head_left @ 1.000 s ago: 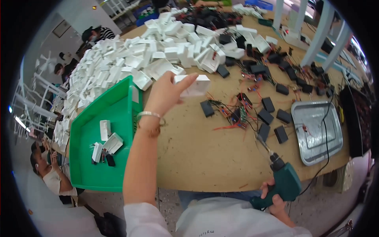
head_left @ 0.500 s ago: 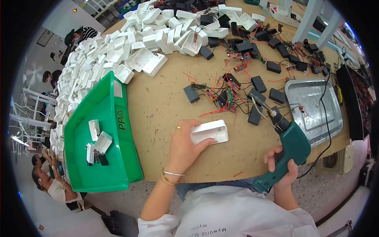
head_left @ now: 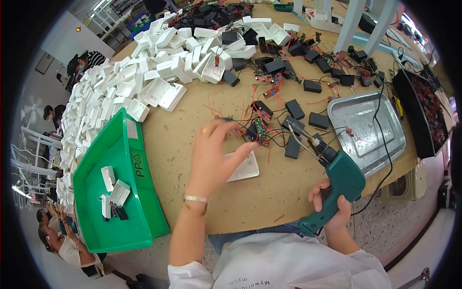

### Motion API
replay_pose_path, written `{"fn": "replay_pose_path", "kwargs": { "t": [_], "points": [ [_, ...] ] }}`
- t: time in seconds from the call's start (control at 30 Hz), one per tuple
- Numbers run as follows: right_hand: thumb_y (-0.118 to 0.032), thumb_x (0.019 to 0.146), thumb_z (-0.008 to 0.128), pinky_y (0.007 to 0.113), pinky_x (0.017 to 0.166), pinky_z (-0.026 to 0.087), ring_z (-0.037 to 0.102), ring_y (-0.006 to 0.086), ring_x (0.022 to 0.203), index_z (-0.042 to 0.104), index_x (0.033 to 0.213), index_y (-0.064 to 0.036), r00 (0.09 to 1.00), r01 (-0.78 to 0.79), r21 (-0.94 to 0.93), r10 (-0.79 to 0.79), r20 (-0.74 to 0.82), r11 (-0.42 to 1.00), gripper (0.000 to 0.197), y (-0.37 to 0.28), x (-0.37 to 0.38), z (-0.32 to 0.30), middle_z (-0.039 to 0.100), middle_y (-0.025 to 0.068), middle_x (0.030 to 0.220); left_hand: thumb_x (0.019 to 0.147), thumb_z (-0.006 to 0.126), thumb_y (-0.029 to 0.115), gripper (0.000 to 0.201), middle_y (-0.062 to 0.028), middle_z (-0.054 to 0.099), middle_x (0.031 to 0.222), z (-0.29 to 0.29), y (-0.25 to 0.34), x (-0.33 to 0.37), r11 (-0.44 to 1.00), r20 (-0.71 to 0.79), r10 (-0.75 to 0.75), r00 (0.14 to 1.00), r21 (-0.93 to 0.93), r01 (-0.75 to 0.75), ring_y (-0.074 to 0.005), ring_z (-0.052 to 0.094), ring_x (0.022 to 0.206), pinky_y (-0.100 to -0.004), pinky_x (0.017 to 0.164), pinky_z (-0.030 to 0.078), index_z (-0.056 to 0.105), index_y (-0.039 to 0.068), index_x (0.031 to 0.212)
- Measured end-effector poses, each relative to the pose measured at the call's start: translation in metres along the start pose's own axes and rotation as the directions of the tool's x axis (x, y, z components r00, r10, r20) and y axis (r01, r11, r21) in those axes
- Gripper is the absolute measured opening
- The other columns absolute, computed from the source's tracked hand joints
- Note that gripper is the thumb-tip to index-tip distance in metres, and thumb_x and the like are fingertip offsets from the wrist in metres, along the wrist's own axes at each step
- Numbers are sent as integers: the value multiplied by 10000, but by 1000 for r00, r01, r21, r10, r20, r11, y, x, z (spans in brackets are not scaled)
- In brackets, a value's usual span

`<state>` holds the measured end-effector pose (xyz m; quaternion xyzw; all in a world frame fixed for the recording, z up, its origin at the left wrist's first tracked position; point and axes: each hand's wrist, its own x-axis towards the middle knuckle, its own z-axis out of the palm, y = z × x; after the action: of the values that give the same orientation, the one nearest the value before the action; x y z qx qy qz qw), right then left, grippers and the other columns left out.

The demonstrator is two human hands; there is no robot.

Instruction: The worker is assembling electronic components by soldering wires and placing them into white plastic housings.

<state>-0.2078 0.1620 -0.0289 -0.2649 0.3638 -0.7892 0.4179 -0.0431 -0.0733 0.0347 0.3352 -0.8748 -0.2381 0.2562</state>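
My left hand (head_left: 211, 151) reaches over a white plastic case (head_left: 246, 169), which lies on the table partly hidden beneath it. Its thumb and fingers are spread apart at the edge of a cluster of black boxes, red wires and a green circuit board (head_left: 260, 128). Whether the fingertips touch the wires I cannot tell. In my right hand is the handle of a dark green soldering gun (head_left: 344, 178), its tip (head_left: 303, 139) pointing up and left, above the black boxes (head_left: 292, 147).
To the left stands a green tray (head_left: 144, 192) with a few white cases and small parts. White cases (head_left: 120, 82) are heaped behind it. A metal tray (head_left: 368, 127) and a dark bin (head_left: 423, 113) sit at the right, with a black cord crossing the metal tray.
My left hand has let go of the white case and moved up toward the wired parts. The soldering gun stays in my right hand. The whole view has shifted somewhat.
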Motion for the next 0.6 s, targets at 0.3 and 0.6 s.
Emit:
{"fn": "replay_pose_path", "kwargs": {
  "t": [0.3,0.6],
  "points": [
    [-428,876,471,353,710,435,512,133,557,497,1084,37,999,39,55,-39,-16,998,511,1,-2,-4,558,181,966,762,722,323,432,-125,638,1031,46,-1,76,983,210,112,971,-168,-77,-247,571,959,-330,898,425,670,2,1046],
    [-429,880,474,345,696,438,509,134,556,501,1076,45,1000,18,63,-16,-24,998,514,2,1,0,560,181,959,987,454,206,333,-58,651,902,-41,15,67,445,-276,-124,953,-874,-196,-122,585,910,-258,838,441,552,-27,1204]
  ]
}}
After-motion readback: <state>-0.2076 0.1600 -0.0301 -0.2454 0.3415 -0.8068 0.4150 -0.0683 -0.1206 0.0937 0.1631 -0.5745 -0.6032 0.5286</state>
